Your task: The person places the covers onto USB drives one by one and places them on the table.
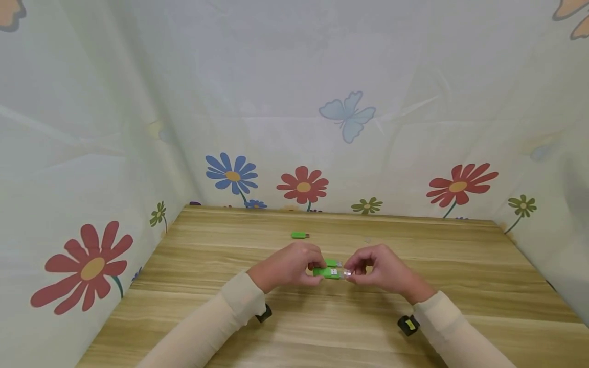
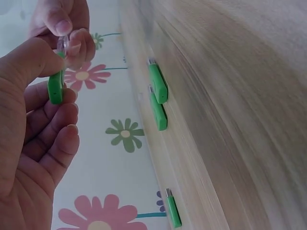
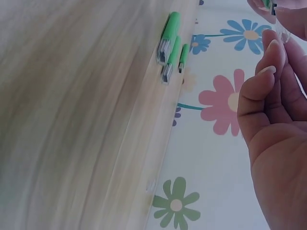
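Observation:
A green USB stick (image 2: 56,86) is pinched between the thumb and fingers of my left hand (image 1: 294,265). At the stick's metal-plug end, my right hand (image 1: 384,270) pinches a clear plastic cap (image 1: 347,274). The left wrist view shows the held stick raised above the tabletop, with the cap in line with its end. Below the hands, two more green USB sticks lie side by side on the table, a nearer one (image 2: 158,85) and a farther one (image 2: 158,112). Their metal plugs (image 3: 165,48) show bare in the right wrist view.
Farther back on the wood-grain table (image 1: 221,245) lies another green USB stick (image 1: 299,235). A small clear piece (image 1: 367,240) rests toward the back right. A white curtain (image 1: 276,102) with printed flowers rises along the table's back and sides.

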### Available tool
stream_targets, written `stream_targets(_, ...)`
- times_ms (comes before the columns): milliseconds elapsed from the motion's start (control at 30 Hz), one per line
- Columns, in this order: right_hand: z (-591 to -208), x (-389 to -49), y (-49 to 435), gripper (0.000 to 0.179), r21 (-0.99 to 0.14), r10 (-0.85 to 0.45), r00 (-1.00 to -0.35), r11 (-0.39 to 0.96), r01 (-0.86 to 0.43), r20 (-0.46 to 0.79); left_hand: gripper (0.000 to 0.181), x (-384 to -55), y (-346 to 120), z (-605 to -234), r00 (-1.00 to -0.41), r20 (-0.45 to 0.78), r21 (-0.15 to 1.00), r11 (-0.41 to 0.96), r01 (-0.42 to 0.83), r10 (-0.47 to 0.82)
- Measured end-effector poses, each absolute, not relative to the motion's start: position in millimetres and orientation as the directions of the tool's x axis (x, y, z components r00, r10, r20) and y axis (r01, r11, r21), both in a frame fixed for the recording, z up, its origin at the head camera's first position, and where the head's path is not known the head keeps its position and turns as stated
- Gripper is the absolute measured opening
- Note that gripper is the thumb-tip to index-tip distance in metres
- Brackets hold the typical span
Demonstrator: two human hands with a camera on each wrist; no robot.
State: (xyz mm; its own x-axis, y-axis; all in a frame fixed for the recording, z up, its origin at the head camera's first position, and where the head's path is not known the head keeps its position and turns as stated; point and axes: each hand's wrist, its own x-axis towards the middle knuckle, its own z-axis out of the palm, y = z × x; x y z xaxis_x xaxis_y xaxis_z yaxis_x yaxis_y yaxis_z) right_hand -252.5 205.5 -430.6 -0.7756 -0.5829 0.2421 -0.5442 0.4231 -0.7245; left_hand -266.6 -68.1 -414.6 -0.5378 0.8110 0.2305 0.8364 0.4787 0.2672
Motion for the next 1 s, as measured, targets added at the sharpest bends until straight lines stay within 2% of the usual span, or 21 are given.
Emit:
stream_targets(567, -431.3, -252.6, 199.4, 0.01, -0.74, -0.611, -0.748, 0.372, -0.561, 0.261, 0.013, -263.3, -64.6, -414.9, -0.501, 0.29, 0.26, 0.436, 0.861, 0.816)
stream_targets(1000, -429.9, -249.8, 199.9, 0.017, -0.757, -0.586, -0.772, 0.381, -0.531, 0.246, 0.012, -262.1, -60.9, -415.3, -0.495, 0.305, 0.248, 0.434, 0.866, 0.814)
